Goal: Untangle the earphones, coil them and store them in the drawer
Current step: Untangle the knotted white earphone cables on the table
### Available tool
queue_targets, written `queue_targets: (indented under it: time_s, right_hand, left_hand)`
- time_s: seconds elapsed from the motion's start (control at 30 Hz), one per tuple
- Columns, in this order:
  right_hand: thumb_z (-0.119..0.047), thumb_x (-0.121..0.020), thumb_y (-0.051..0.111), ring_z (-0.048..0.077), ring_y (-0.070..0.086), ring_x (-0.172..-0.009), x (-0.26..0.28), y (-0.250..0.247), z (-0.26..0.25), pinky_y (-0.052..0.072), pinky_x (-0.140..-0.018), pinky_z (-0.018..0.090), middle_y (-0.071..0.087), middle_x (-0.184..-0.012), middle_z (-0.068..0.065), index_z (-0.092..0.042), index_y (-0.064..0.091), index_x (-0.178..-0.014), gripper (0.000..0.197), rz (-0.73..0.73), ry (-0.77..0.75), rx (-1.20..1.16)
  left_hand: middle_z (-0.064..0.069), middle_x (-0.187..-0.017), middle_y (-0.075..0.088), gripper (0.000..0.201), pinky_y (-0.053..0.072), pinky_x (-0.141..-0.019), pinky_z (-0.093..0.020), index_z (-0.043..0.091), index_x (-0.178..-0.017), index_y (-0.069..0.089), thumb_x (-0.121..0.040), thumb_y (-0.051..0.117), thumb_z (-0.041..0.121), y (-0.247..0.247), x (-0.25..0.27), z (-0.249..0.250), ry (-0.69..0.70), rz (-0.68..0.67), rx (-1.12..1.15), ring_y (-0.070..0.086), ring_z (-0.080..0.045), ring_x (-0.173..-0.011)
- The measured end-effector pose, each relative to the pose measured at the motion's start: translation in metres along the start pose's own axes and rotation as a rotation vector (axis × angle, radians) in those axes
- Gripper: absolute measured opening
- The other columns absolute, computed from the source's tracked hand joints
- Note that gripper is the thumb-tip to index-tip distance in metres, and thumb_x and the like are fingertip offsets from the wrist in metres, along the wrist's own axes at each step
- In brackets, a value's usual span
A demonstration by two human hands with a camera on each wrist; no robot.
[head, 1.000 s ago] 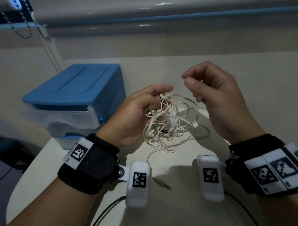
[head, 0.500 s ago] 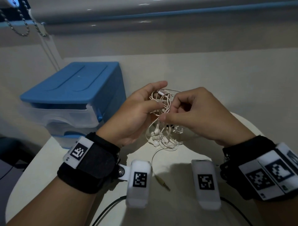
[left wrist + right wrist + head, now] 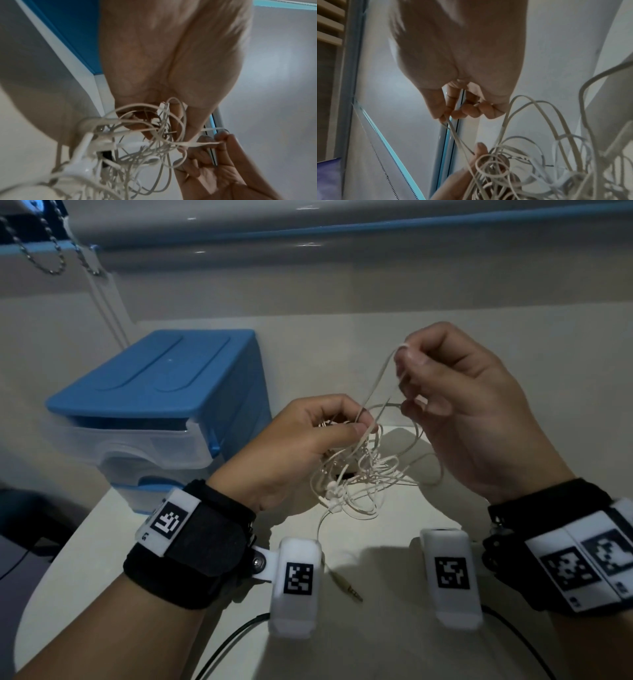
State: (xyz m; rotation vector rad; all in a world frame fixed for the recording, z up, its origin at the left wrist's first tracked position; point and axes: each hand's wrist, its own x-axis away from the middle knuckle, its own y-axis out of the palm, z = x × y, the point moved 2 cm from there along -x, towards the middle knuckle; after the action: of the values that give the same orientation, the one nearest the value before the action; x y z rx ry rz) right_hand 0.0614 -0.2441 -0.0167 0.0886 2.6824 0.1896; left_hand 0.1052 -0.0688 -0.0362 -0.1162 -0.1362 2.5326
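Untangling barely begun: left hand grips the knotted earphones, right hand pinches one loop; coiling, drawer storage remain

Drawer unit left; table open.

hands: 2 | earphones: 1 tangle | drawer unit: 1

Both hands raised, left hand fingers curled, right hand thumb and forefinger pinched.
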Motion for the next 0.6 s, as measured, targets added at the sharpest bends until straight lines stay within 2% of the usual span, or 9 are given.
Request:
queue_targets:
  time_s: [0.1,0.17,0.23,0.3,0.33,0.4,0.47,0.53,0.6]
  right_hand:
    - [-0.018,-0.096,0.060,0.010,0.047,-0.080,-0.001,-0.004,-0.001,0.034,-0.070,0.027,0.059,-0.092,-0.002,-0.024,0.059,-0.086,0.011,0.043,-0.019,-0.107]
    - [-0.015,-0.098,0.057,0.013,0.048,-0.083,-0.002,-0.008,0.000,0.033,-0.071,0.029,0.061,-0.093,-0.002,-0.024,0.059,-0.086,0.015,0.073,-0.025,-0.169]
    - [-0.013,-0.097,0.054,0.015,0.049,-0.084,-0.002,-0.010,0.000,0.033,-0.070,0.030,0.062,-0.090,-0.001,-0.022,0.059,-0.085,0.016,0.083,-0.020,-0.225]
    - [-0.011,-0.095,0.050,0.016,0.051,-0.079,-0.003,-0.012,-0.001,0.035,-0.069,0.030,0.061,-0.083,0.002,-0.018,0.056,-0.084,0.014,0.084,0.004,-0.299]
    - [-0.010,-0.093,0.049,0.017,0.049,-0.073,-0.003,-0.013,-0.002,0.035,-0.068,0.030,0.057,-0.077,0.003,-0.015,0.053,-0.082,0.013,0.087,0.025,-0.350]
    - [-0.010,-0.088,0.046,0.018,0.035,-0.057,-0.004,-0.013,-0.001,0.029,-0.060,0.031,0.042,-0.061,0.002,-0.012,0.047,-0.078,0.011,0.092,0.088,-0.422]
    - [-0.014,-0.090,0.046,0.016,0.019,-0.049,-0.005,-0.010,0.003,0.017,-0.054,0.031,0.035,-0.051,-0.002,-0.011,0.045,-0.073,0.017,0.077,0.175,-0.366]
    - [-0.018,-0.099,0.051,0.012,0.016,-0.044,-0.004,-0.006,0.009,0.012,-0.049,0.030,0.041,-0.052,-0.002,-0.010,0.050,-0.070,0.030,0.033,0.250,-0.155]
    - [-0.025,-0.103,0.053,0.012,0.015,-0.045,-0.001,0.001,0.013,0.011,-0.049,0.031,0.033,-0.049,-0.001,-0.003,0.059,-0.071,0.039,-0.076,0.278,0.078]
  left_hand:
    - [-0.016,-0.094,0.061,0.006,0.059,-0.073,-0.032,0.002,-0.097,0.067,-0.098,0.061,0.001,0.000,0.000,-0.002,-0.033,-0.006,0.057,0.062,-0.023,-0.079]
    - [-0.013,-0.095,0.066,0.004,0.058,-0.072,-0.030,0.005,-0.097,0.064,-0.099,0.060,0.004,0.001,-0.001,-0.003,-0.049,-0.024,0.065,0.063,-0.021,-0.082]
    - [-0.004,-0.087,0.068,0.004,0.053,-0.065,-0.022,0.008,-0.096,0.059,-0.099,0.060,0.006,0.003,0.000,-0.003,-0.059,-0.042,0.069,0.064,-0.014,-0.074]
    - [0.001,-0.075,0.063,0.008,0.049,-0.058,-0.018,0.007,-0.098,0.054,-0.098,0.061,0.004,0.003,0.000,-0.003,-0.059,-0.045,0.084,0.061,-0.007,-0.060]
    - [0.001,-0.075,0.061,0.010,0.049,-0.057,-0.019,0.007,-0.098,0.053,-0.098,0.062,0.003,0.003,0.000,-0.003,-0.051,-0.040,0.072,0.061,-0.007,-0.059]
    - [-0.003,-0.078,0.060,0.013,0.050,-0.055,-0.020,0.008,-0.100,0.052,-0.097,0.062,0.000,0.002,-0.001,-0.002,-0.033,-0.022,0.059,0.062,-0.010,-0.060]
    - [-0.005,-0.078,0.059,0.015,0.050,-0.054,-0.020,0.008,-0.098,0.052,-0.096,0.061,-0.003,0.000,-0.001,-0.002,-0.029,0.007,0.065,0.059,-0.012,-0.060]
    - [-0.009,-0.082,0.057,0.016,0.050,-0.057,-0.023,0.010,-0.095,0.052,-0.096,0.061,-0.003,-0.001,-0.002,-0.002,-0.023,0.046,0.041,0.056,-0.015,-0.063]
    - [-0.011,-0.086,0.056,0.016,0.048,-0.064,-0.029,0.012,-0.094,0.054,-0.096,0.062,-0.001,-0.002,-0.003,-0.002,-0.007,0.077,0.017,0.054,-0.019,-0.069]
